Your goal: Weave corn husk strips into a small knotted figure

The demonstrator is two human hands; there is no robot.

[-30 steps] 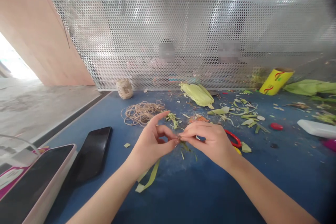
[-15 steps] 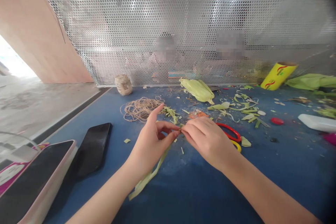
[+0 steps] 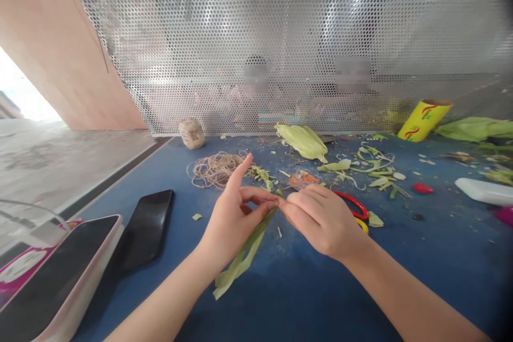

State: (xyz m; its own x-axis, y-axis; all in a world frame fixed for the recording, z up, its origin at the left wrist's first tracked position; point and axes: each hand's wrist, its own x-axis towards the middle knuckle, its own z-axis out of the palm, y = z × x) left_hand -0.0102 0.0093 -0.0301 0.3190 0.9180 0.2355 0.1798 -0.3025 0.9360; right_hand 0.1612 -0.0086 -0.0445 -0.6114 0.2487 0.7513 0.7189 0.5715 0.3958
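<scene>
My left hand is closed in a pinch on the upper end of a pale green corn husk strip, with one finger pointing up. The strip hangs below that hand toward the table's near side. Fingertip to fingertip with it, my right hand pinches the same end; the exact spot between the fingers is partly hidden. Red and yellow scissors handles stick out from behind my right hand. Just beyond my left hand lie a loose tangle of brown twine and a small green plaited piece.
A husk-wrapped corn cob lies before a perforated metal screen, with people behind it. Husk scraps, a yellow tube and a white object are on the right. Phones and a twine roll are left.
The husk strip has swung a little to the right and shows more broadly below my left hand. Both hands keep their pinch, and the view has tilted up slightly.
</scene>
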